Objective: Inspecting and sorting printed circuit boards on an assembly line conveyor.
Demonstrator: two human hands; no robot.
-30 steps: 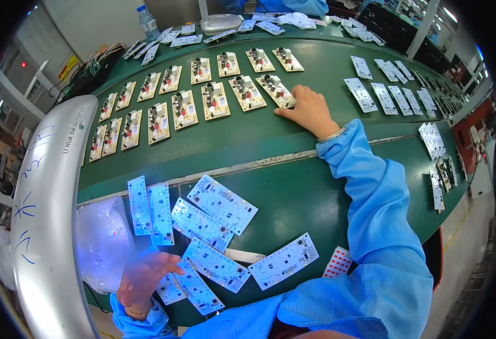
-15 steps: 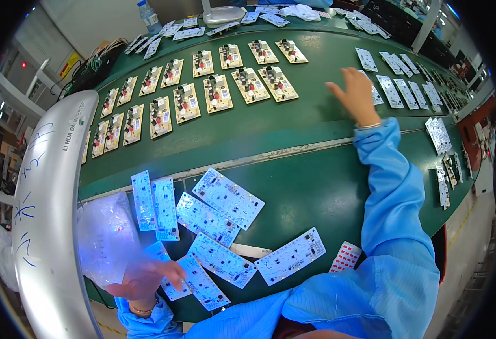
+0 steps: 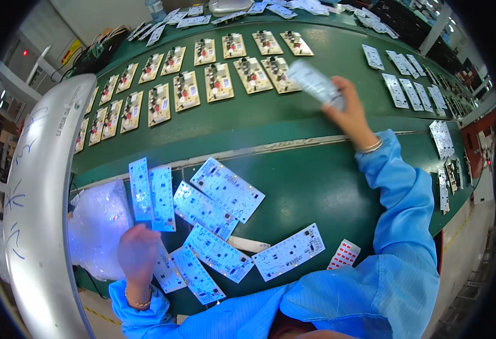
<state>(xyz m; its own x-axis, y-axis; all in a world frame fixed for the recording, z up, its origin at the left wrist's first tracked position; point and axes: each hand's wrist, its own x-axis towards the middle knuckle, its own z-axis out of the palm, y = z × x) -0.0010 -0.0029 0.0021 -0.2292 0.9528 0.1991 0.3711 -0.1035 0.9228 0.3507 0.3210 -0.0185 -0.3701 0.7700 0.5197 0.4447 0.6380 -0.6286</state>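
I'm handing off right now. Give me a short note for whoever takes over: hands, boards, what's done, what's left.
Right hand: raised over the green belt, holding one white board.
Left hand: on the near pile of white boards, beside the bubble wrap.
Done: rows of tan boards lie on the belt; more white boards lie at right.
Left: the near pile is still unplaced.

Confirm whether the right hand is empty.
No, the right hand holds a pale board lifted above the green table.
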